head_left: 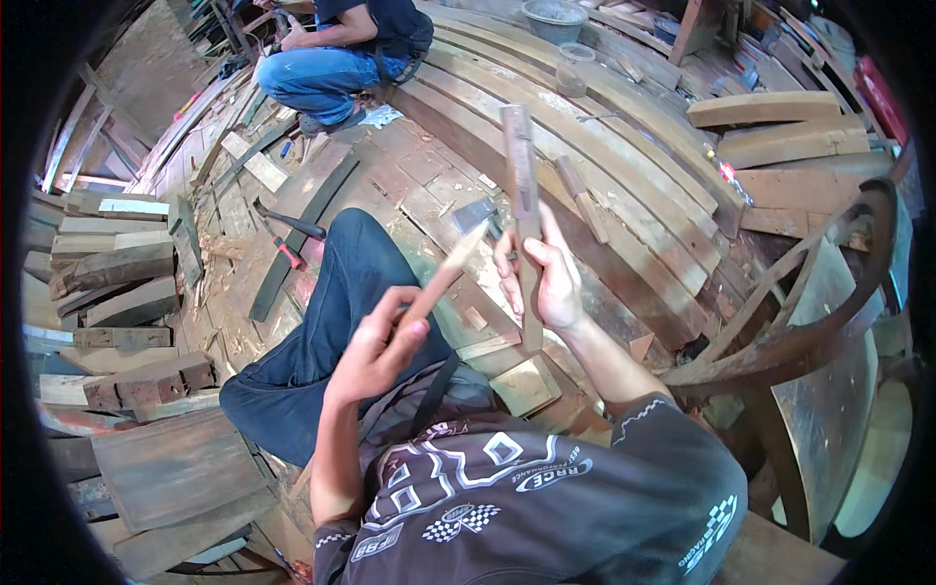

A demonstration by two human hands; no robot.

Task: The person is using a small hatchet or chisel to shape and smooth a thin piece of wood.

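Observation:
My left hand (375, 346) is closed round a tapered wooden stick (444, 280), its pale pointed end aimed up and to the right, slightly blurred. In my right hand (554, 283) stands a long brown club-like bar (521, 161), thicker at its upper part, with the narrower lower part gripped. Just left of the bar, a flat grey metal blade (473, 215) shows near the floor; whether it joins a handle is hidden behind my fingers. The stick's tip is close to this blade. A squared wood block (526, 385) sits below my right hand.
Long curved planks (585, 127) run across the far right. Stacked timber pieces (132, 268) line the left, and more beams (795, 141) lie right. A red-handled tool (283, 249) rests beyond my knee. A crouching person (336, 73) works at the far left. A curved frame (799, 341) stands right.

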